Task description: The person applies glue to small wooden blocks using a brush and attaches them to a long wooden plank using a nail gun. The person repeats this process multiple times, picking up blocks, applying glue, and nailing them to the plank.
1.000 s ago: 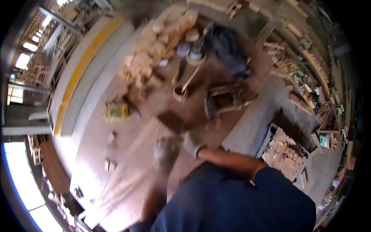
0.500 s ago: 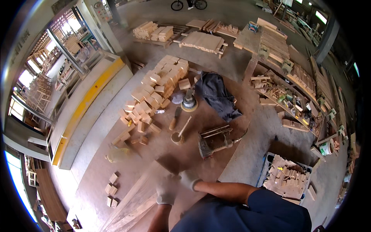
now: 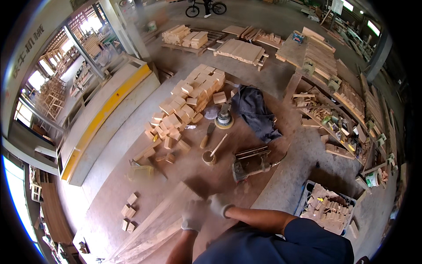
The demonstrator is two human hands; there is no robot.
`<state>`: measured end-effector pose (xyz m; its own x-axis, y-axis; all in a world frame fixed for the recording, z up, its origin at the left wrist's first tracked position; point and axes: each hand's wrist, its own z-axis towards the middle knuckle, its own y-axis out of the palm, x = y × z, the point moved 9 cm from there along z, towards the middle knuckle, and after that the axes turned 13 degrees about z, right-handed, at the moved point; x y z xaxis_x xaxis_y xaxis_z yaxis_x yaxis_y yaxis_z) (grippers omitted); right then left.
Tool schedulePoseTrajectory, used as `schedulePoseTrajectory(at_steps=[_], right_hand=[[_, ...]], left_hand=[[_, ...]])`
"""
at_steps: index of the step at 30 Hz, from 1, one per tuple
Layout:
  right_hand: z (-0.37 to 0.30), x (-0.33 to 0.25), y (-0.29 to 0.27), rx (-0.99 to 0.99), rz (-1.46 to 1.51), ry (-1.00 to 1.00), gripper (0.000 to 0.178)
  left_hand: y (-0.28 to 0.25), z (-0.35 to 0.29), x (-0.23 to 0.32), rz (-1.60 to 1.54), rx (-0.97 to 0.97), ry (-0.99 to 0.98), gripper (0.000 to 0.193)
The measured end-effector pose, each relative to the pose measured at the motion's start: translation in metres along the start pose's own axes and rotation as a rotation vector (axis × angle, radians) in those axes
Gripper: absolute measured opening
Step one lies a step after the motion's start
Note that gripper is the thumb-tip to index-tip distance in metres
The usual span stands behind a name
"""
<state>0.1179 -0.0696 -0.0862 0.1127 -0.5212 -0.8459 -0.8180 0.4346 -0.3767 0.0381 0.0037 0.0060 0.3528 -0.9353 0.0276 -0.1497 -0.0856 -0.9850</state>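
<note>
My left hand (image 3: 192, 215), in a pale work glove, is over the right edge of long wooden boards (image 3: 151, 226) running toward the lower left. Blur hides its fingers. Close beside it, near the boards' far end, my right hand (image 3: 219, 205) wears the same kind of glove. Its fingers look curled in; what they hold, if anything, is hidden. Beyond the hands stand a small pot (image 3: 209, 157) with a stick in it and a brush-like tool (image 3: 207, 135). A power tool with a metal base (image 3: 251, 163) lies to the right.
A large pile of wooden blocks (image 3: 189, 99) rises at the far side of the brown table, beside a sander (image 3: 224, 118) and dark cloth (image 3: 255, 112). Several loose blocks (image 3: 130, 211) lie left. A crate (image 3: 327, 207) with wood pieces stands right, a yellow-striped bench (image 3: 105, 116) left.
The view has turned slightly, so the table and surroundings sit further right and lower. Both hands remain close together by the boards' far end; no grasp or release is visible.
</note>
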Motion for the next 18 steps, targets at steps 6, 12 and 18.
schedulePoseTrajectory(at_steps=[6, 12, 18], right_hand=[[0.014, 0.003, 0.011, 0.022, -0.006, -0.075, 0.031], [0.018, 0.007, 0.0, 0.092, -0.045, -0.046, 0.026], [0.008, -0.01, -0.013, 0.005, 0.052, -0.02, 0.028]], left_hand=[[0.011, -0.009, -0.014, -0.024, 0.193, -0.026, 0.022], [0.024, 0.003, -0.015, -0.11, 0.23, -0.066, 0.017], [0.033, 0.001, -0.021, -0.109, 0.143, -0.087, 0.027]])
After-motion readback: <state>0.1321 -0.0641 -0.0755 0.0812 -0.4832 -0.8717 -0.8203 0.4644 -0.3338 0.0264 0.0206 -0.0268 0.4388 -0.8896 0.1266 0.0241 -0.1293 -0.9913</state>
